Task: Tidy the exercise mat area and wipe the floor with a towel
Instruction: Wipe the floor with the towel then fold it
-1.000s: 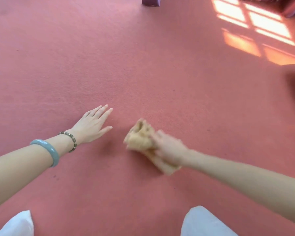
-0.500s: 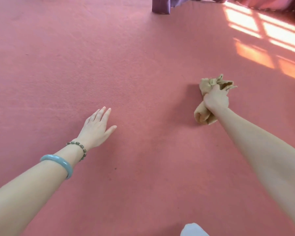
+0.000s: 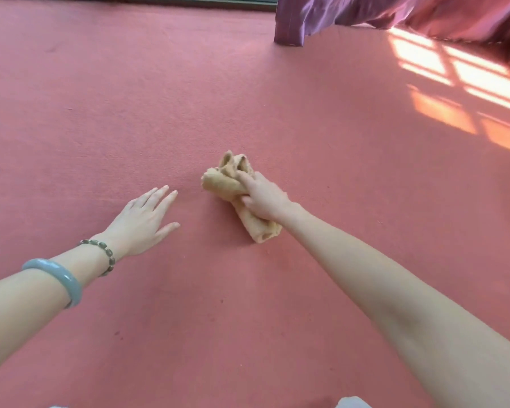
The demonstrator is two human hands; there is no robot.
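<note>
The right hand (image 3: 262, 198) grips a rolled tan towel (image 3: 221, 184) and presses it on the red floor (image 3: 189, 98) mid-scene. The left hand (image 3: 143, 219) lies flat just to its left, fingers straight. Wiping seems under way. No mat shows, so the tidying cannot be judged, and how much floor is done is unclear.

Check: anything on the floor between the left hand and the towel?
Nothing. Head view shows only bare red floor between the left hand and the towel the right hand grips.
</note>
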